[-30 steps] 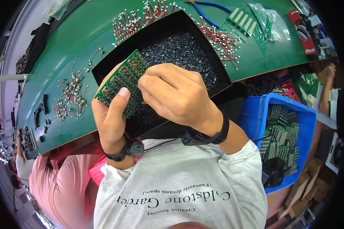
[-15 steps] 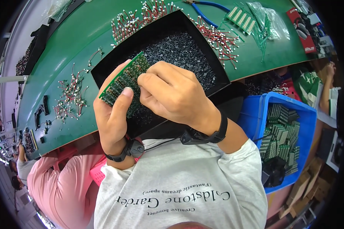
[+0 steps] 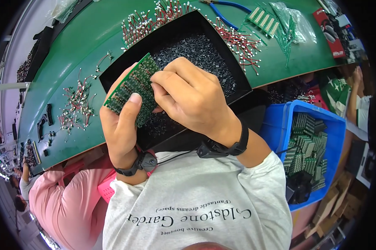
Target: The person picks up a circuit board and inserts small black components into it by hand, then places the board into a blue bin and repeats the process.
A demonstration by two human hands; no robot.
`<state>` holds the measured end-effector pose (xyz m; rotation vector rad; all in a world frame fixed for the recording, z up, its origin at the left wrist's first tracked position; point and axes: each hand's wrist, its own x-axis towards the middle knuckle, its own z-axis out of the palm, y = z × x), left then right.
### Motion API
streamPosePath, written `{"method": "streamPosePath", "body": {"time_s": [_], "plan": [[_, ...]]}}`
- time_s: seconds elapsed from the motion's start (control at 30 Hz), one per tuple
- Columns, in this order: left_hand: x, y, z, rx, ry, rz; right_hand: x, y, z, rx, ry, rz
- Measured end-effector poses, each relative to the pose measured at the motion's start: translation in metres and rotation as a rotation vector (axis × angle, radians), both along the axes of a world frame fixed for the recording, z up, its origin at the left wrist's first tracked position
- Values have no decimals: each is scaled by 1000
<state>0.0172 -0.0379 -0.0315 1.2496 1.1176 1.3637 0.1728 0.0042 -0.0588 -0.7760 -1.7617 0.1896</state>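
Observation:
A green circuit board panel [image 3: 134, 89], dotted with rows of small parts, is tilted over the near left part of a black box [image 3: 117, 66]. My left hand [image 3: 123, 121] grips it along its left side, thumb across the face. At the board's right edge, the fingers of my right hand [image 3: 192, 98] are pinched together; whatever lies between the fingertips is too small or hidden to make out. Small black plastic pieces [image 3: 196, 52] are heaped in the box beneath both hands.
Bundles of red wires with white connectors [image 3: 142, 27] line the box's far side; more wires [image 3: 77, 106] lie left. Blue-handled pliers [image 3: 223, 16] and a light panel [image 3: 263, 21] rest at the back. A blue bin [image 3: 281, 121] of board panels stands right. Someone in pink sits left.
The board and my left hand have shifted slightly left, and the board's face has turned more into view. My right hand's fingers have moved up a little along its right edge.

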Motion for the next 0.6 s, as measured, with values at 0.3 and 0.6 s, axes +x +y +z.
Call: {"method": "streamPosePath", "body": {"time_s": [0.3,0.6], "plan": [[-3,-1,3,-15,-28,5,2,-4,4,-71,-13,-50],[-2,-2,-3,82,151,-21,-1,-1,2,-69,-45,-31]]}}
